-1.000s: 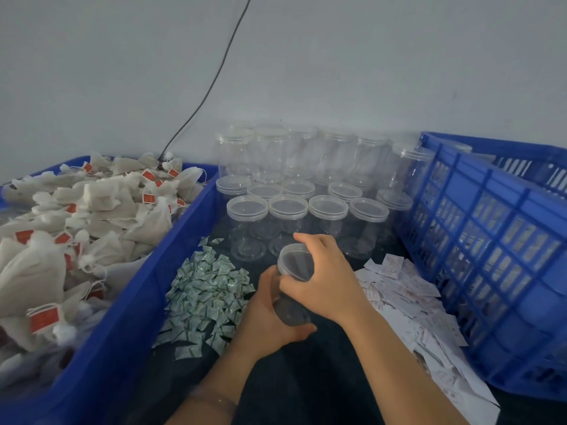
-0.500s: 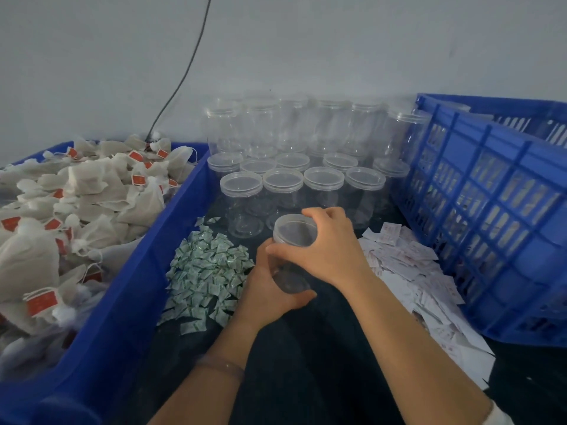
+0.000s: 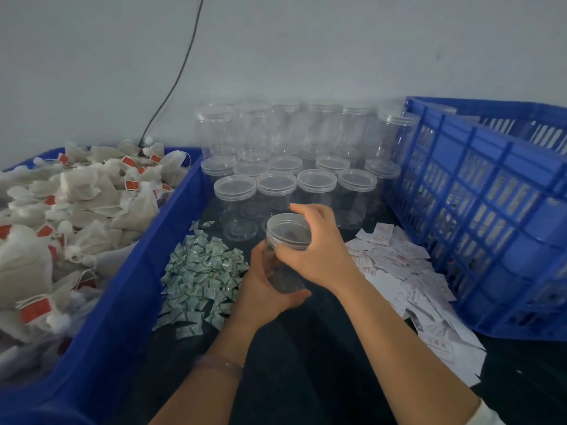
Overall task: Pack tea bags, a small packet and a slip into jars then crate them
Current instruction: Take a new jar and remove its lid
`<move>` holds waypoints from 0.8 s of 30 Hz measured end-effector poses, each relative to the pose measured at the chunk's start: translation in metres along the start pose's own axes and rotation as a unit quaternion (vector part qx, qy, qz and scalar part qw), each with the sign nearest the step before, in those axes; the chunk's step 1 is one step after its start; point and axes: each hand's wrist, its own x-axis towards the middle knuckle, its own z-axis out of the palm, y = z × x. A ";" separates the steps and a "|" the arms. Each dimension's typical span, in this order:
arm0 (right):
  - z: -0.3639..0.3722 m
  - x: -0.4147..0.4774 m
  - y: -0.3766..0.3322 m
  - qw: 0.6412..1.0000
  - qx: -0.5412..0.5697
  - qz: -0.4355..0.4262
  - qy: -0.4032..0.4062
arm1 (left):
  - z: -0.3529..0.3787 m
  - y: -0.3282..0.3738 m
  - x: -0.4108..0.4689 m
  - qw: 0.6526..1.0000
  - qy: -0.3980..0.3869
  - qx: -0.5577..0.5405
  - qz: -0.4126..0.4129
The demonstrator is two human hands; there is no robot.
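My left hand (image 3: 264, 289) grips the body of a clear plastic jar (image 3: 283, 271) from below. Over its lid (image 3: 288, 230) my right hand (image 3: 322, 250) curls, fingers round the rim. The jar looks empty. White tea bags (image 3: 76, 210) with red tags fill the blue bin (image 3: 122, 302) at left. A heap of small green-and-white packets (image 3: 199, 277) lies just left of my hands. White paper slips (image 3: 405, 271) are scattered to the right. A blue slatted crate (image 3: 491, 210) stands at far right.
Several lidded clear jars (image 3: 294, 185) stand in rows behind my hands, with a taller stacked row against the grey wall. A black cable (image 3: 171, 87) runs down the wall to the bin. The work surface (image 3: 306, 363) is dark.
Both hands keep hold of the same jar; my right hand has shifted slightly round the lid. The view has tilted, so everything sits a little differently in frame.
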 end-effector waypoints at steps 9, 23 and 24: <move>0.000 0.006 0.007 0.993 0.066 -0.048 0.082 | -0.001 0.007 -0.004 1.000 -0.006 0.013 -0.020; 0.026 0.008 0.087 0.942 0.100 0.292 0.133 | -0.007 0.006 -0.001 0.995 0.087 -0.046 -0.017; 0.030 0.006 0.088 0.950 0.069 0.275 0.132 | -0.007 0.007 -0.002 0.995 0.088 -0.046 -0.017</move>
